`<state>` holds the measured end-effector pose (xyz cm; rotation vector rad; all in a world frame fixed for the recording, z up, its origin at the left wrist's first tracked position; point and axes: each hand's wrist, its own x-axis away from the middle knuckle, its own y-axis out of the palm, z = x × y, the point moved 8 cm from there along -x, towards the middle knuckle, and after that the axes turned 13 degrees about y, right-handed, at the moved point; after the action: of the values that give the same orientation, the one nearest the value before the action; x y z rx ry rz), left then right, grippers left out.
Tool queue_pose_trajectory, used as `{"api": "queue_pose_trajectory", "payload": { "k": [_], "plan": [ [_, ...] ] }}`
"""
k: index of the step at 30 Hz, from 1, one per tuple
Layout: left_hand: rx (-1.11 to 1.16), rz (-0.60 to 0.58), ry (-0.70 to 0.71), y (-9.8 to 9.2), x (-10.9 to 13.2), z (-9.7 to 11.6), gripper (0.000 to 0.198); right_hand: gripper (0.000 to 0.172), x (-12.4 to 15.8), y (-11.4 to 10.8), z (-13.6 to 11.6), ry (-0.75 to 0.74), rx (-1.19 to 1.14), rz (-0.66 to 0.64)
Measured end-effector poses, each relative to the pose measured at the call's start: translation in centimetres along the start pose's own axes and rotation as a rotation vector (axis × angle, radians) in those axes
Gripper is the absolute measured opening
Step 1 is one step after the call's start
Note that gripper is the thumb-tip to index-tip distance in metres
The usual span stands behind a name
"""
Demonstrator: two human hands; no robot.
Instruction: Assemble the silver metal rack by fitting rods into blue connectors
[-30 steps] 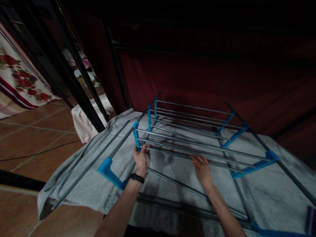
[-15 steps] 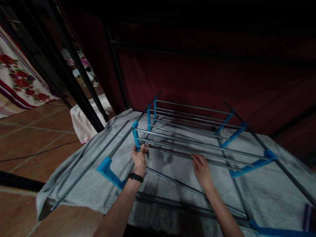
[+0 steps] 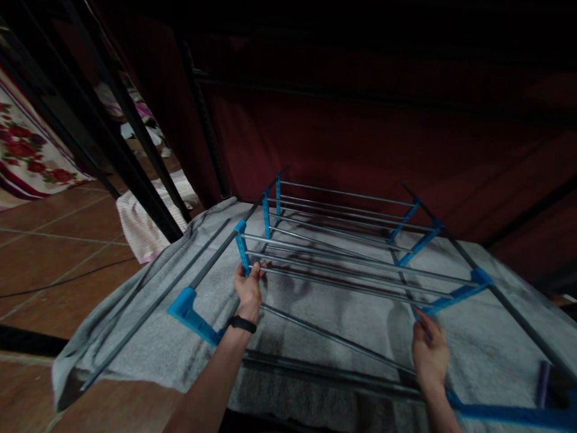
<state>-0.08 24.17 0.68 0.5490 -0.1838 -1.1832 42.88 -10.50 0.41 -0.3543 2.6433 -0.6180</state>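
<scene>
A shoe-rack-like frame of grey metal rods and blue plastic brackets lies on a grey blanket (image 3: 315, 313). My left hand (image 3: 249, 288), with a black band on its wrist, pinches the left end of the nearest thin metal rod (image 3: 324, 280) beside a blue end bracket (image 3: 242, 248). At that rod's other end, my right hand (image 3: 430, 352) has its fingertips on the lower tip of the right blue bracket (image 3: 457, 297). Its index finger reaches forward and the other fingers are curled. A loose-looking rod (image 3: 333, 340) slants below the frame between my arms.
Another blue bracket (image 3: 193, 319) sits at the near left, and one (image 3: 509, 412) at the near right. A separate long rod (image 3: 153, 307) lies at the left. Black metal posts (image 3: 130, 120) stand at the left, before a dark red curtain (image 3: 360, 144). A striped cloth (image 3: 144, 222) hangs beyond.
My right hand has moved right from mid-rod to the right bracket. My left hand keeps its place on the rod end. The whole view has shifted slightly.
</scene>
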Motion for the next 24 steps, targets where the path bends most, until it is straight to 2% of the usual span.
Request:
{"api": "queue_pose_trajectory", "payload": {
  "k": [5,8,13,19,24],
  "plan": [
    [0.007,0.000,-0.002,0.0,-0.2,0.1,0.034,0.054,-2.0,-2.7,2.5,0.217,-0.140,0.224],
    [-0.001,0.017,-0.017,-0.1,-0.4,0.2,0.030,0.062,-3.2,-3.0,2.6,0.283,-0.181,0.293],
    [-0.019,0.074,-0.018,-0.3,-0.9,0.1,0.028,0.059,-5.1,-1.1,3.5,0.372,-0.332,0.157],
    [-0.038,0.008,0.047,0.0,-1.3,0.0,0.024,0.067,-4.5,-0.8,6.5,0.450,-0.313,0.145],
    [-0.029,0.011,0.051,0.1,-1.3,0.0,0.024,0.063,-5.3,-0.2,4.9,0.370,-0.310,0.086]
  ]
}}
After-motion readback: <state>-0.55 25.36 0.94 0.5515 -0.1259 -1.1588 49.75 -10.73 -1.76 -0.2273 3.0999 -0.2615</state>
